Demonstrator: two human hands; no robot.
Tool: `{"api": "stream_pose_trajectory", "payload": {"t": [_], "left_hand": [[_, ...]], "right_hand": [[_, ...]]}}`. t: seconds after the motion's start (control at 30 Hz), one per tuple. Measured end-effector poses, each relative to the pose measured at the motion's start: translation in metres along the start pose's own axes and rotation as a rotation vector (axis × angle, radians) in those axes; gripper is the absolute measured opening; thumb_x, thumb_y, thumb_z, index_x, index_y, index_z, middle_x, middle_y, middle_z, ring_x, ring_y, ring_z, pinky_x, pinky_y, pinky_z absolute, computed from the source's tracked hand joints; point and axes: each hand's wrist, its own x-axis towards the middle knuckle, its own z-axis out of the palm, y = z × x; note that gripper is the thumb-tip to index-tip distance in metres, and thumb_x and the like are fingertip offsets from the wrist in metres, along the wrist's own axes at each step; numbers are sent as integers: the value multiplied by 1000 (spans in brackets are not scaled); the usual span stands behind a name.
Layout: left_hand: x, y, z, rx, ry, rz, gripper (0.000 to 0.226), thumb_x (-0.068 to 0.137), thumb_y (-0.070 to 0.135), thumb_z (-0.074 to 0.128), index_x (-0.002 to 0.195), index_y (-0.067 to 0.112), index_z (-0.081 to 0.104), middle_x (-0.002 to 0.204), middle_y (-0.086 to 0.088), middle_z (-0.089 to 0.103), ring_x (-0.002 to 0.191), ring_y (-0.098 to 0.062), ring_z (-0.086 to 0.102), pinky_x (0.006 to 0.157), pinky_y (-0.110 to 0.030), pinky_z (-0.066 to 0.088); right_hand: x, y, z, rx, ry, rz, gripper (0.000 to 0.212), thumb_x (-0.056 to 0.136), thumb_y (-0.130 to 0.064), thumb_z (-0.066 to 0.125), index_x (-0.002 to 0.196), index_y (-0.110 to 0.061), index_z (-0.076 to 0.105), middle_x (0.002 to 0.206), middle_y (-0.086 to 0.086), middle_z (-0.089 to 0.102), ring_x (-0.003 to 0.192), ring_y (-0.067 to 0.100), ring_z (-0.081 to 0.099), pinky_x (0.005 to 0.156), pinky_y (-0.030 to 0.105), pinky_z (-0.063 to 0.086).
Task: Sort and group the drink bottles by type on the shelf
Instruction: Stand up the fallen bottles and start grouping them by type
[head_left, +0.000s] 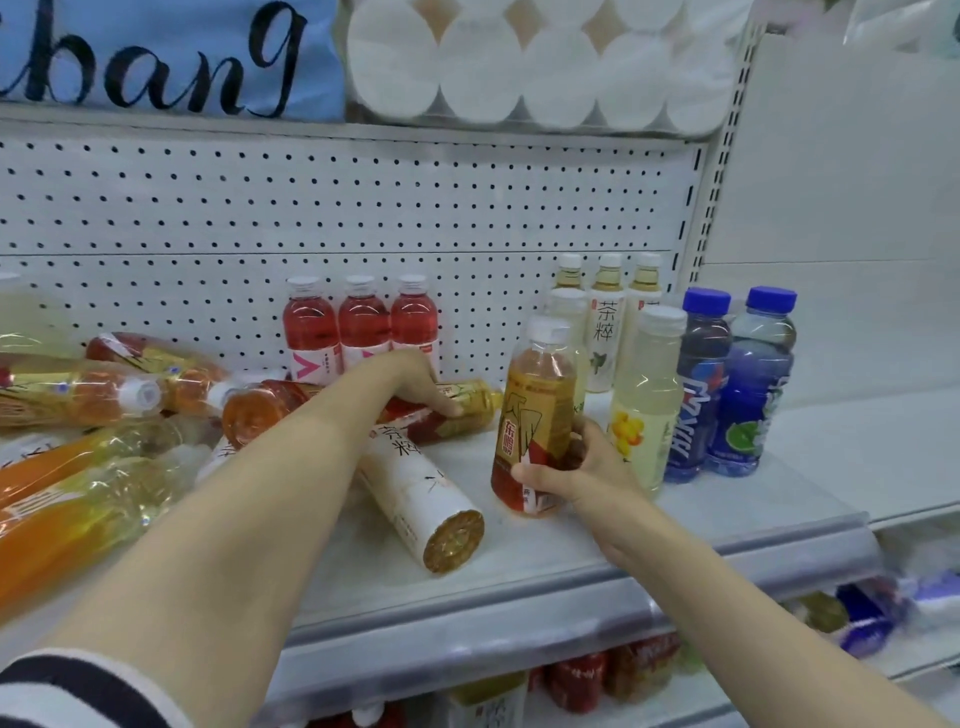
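Observation:
My right hand (574, 470) grips a gold-and-red tea bottle (535, 415), upright and slightly tilted on the shelf (519, 551). My left hand (415, 379) reaches over the pile and holds a lying gold-and-red bottle (462, 410) near the back. A white-label tea bottle (421, 493) lies on its side between my arms. Three red drink bottles (361, 325) stand at the pegboard. White-label tea bottles (605, 322), pale yellow bottles (649, 395) and two blue-capped bottles (727, 379) stand grouped at the right.
A heap of lying orange and gold bottles (88, 441) fills the shelf's left side. Toilet-paper rolls (535, 67) sit on the shelf above. More bottles (597, 675) stand on the lower shelf. A white upright (711, 156) bounds the bay at the right.

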Motion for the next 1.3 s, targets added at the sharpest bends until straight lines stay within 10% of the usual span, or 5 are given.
{"api": "stream_pose_trajectory", "payload": {"t": [0.23,0.5,0.93,1.17,1.3], "left_hand": [[1,5,10,-150,-19,43,71,77,45,85,133,16,53,129,-5,60,112,-26,59,100,-42,50],[-8,3,20,-1206,59,-9,41,84,9,77,122,8,62,105,-10,75,92,-24,71,67,-36,53],[-44,1,15,-645,103,218,60,81,38,83,132,26,54,116,11,63,109,-11,58,94,-29,43],[-86,-20,-4,-592,201,148,81,84,57,73,146,13,47,143,-5,54,122,-23,57,107,-45,48],[-121,-38,-12,-527,221,116,59,85,52,74,128,14,61,121,-1,65,104,-24,67,97,-46,55]], "right_hand": [[1,7,2,-15,27,-54,84,71,-15,93,139,-30,47,125,-7,67,121,17,61,107,48,51],[2,7,4,-102,82,-121,71,77,-22,89,133,-38,49,119,-19,65,114,5,61,101,34,52],[-31,-11,17,-345,488,-511,34,88,-31,78,110,-23,53,101,-9,58,91,7,56,75,13,45],[-31,-35,54,-752,-144,-125,56,87,-74,58,112,-24,63,101,-6,68,92,14,65,83,37,56],[-15,-55,70,-890,-249,35,71,83,-79,59,106,-12,66,97,3,69,87,20,67,69,31,51]]}}
